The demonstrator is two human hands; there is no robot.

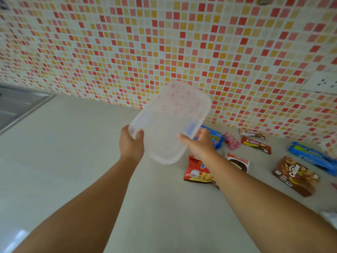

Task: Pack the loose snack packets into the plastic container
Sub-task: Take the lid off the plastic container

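Packing is not yet beginning: the plastic container point(169, 123) is being held tilted above the pale countertop point(73, 143), left hand point(131, 143) and right hand point(199, 145) each gripping an edge, while snack packets point(255, 143) are lying loose rightward beneath the mosaic-tiled wall point(164, 42).

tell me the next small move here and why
Probably lower the plastic container onto the bare counter left of the packets. Both the left hand and right hand grip it in the air, so neither can pick up snacks.
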